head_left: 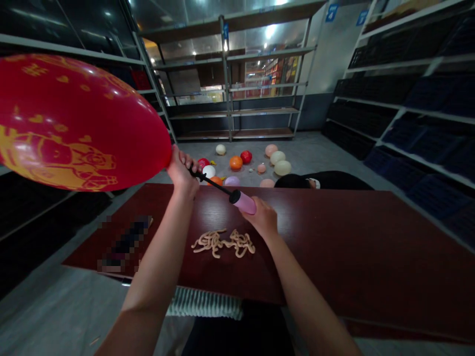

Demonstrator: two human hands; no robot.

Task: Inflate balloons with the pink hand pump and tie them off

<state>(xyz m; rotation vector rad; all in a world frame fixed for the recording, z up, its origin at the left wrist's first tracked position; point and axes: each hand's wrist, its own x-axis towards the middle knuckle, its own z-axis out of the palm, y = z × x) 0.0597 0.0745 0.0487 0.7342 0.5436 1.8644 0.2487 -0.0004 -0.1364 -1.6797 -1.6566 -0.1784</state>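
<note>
A large red balloon (pixel 85 123) with gold printed figures and hearts fills the upper left, its neck at my left hand (pixel 182 173). The fingers of that hand are closed around the balloon's neck, where the black end of a hand pump meets it; the nozzle itself is hidden. My right hand (pixel 262 217) grips the pink barrel of the balloon pump (pixel 244 201), and a black rod stretches between the two hands. Below them on the table lies a loose pile of beige, uninflated long balloons or string-like pieces (pixel 224 242); I cannot tell which.
The dark red table (pixel 334 247) spans the front. A blurred-out dark object (pixel 128 242) lies at its left. Inflated balloons (pixel 236 163) are scattered on the floor behind, near a dark bundle (pixel 334 180). Metal shelves (pixel 260 111) stand at the back, with crates (pixel 419 138) on the right.
</note>
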